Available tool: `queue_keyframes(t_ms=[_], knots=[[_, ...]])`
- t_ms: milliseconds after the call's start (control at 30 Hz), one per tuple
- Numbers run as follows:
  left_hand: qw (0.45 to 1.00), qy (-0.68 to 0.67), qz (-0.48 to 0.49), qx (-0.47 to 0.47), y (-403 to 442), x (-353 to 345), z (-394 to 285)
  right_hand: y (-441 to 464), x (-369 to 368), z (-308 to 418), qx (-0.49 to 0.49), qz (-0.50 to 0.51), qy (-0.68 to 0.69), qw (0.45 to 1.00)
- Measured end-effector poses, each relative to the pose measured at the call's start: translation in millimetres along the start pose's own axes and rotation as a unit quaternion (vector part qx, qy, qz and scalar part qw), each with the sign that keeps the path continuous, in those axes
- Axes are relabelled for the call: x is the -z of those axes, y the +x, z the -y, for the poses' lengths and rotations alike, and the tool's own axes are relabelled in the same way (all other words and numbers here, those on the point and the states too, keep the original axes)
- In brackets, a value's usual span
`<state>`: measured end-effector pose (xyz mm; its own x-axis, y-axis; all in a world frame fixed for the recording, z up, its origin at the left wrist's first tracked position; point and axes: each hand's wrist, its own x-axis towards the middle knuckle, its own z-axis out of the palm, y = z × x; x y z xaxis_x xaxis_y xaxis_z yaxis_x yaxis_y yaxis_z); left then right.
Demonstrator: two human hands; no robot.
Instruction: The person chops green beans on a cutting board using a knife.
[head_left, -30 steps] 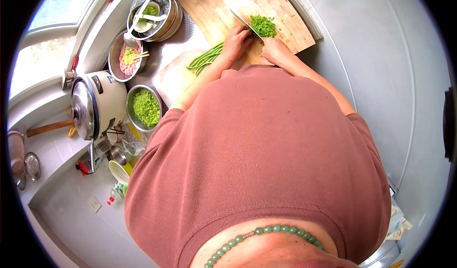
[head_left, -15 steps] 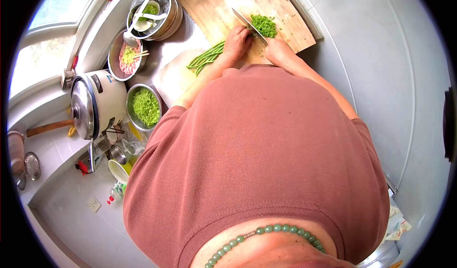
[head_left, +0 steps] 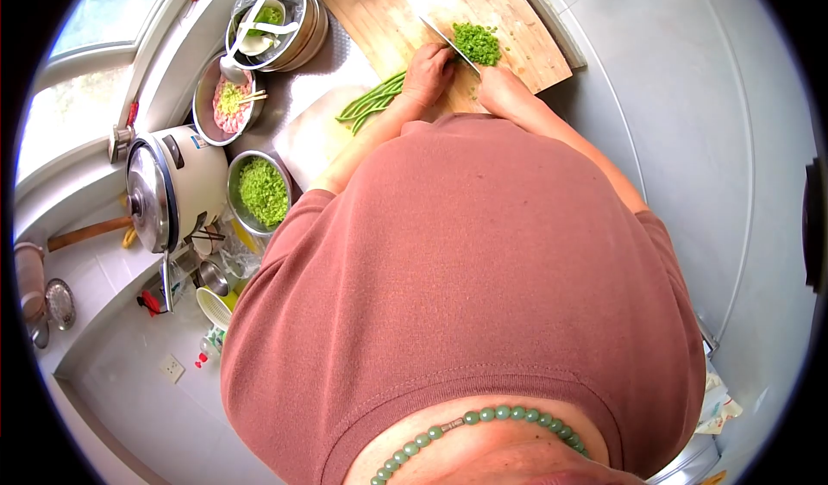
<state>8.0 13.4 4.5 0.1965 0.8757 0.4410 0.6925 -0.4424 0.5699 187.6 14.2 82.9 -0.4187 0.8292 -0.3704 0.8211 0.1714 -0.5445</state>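
Note:
My left hand (head_left: 427, 73) is closed over a bundle of long green beans (head_left: 373, 104), whose uncut lengths stick out to the left past my wrist. In my right hand (head_left: 500, 88) is the handle of a kitchen knife (head_left: 450, 42); its blade slants up and left, close beside my left fingertips. The bean ends under my left fingers are hidden. Just beyond the blade lies a pile of chopped green beans (head_left: 477, 43) on the wooden cutting board (head_left: 388, 6). A few small bits are scattered near the pile.
To the left stand a bowl of chopped greens (head_left: 263, 192), a bowl of pinkish meat with chopsticks (head_left: 230, 106), and a pot with ladles (head_left: 321, 41). A white rice cooker (head_left: 194, 175) sits by the window. The board's right edge (head_left: 552, 80) lies near the grey wall.
The view has shifted very slightly. Both hands, the knife and the beans stay in nearly the same place on the board.

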Motion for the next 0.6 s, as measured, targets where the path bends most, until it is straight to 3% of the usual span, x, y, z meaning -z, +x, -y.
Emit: queue_keyframes(t_ms=[600], knots=[[1.000, 0.005, 0.020, -0.024, -0.7, 10.7, -0.7, 5.4, -4.5, -1.9, -0.019, -0.005, -0.032, 0.999]])
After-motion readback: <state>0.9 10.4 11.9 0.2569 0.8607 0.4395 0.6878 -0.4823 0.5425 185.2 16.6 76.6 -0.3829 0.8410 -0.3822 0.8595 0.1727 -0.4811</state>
